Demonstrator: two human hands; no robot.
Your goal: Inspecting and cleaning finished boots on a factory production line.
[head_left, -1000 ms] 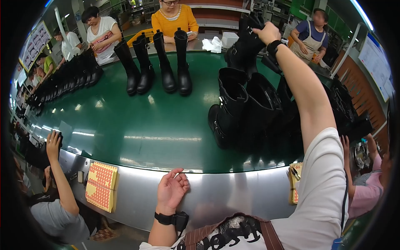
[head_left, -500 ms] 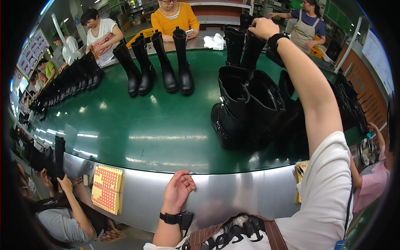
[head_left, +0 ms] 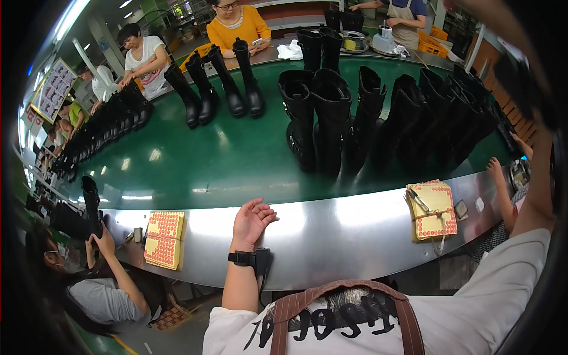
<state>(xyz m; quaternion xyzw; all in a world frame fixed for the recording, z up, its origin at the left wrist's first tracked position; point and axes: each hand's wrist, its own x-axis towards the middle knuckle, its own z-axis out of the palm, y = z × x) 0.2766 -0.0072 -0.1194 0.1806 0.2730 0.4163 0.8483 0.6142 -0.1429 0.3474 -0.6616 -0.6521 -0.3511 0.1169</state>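
Note:
My left hand (head_left: pixel 254 223) rests palm up above the metal front edge of the table, fingers loosely curled and apart, holding nothing. My right arm is raised at the right rim, with a dark band at the wrist. Beyond it, my right hand (head_left: pixel 494 21) is a dark blur close to the camera, its fingers unreadable. Tall black boots with buckles (head_left: pixel 331 112) stand upright in a group on the green tabletop (head_left: pixel 236 163), right of centre. Another pair of black boots (head_left: pixel 319 50) stands behind them. Neither hand touches a boot.
More black boots (head_left: pixel 245 89) stand across the table, and a long row (head_left: pixel 112 121) runs along the far left. Yellow sheet stacks with red dots lie on the metal edge, left (head_left: pixel 164 239) and right (head_left: pixel 435 207). Co-workers surround the table; one at left holds a boot (head_left: pixel 92 207).
My right hand has left the boot tops at the back and swung up to the right rim. The view has shifted, showing more of the right-hand boots. My left hand stays in place.

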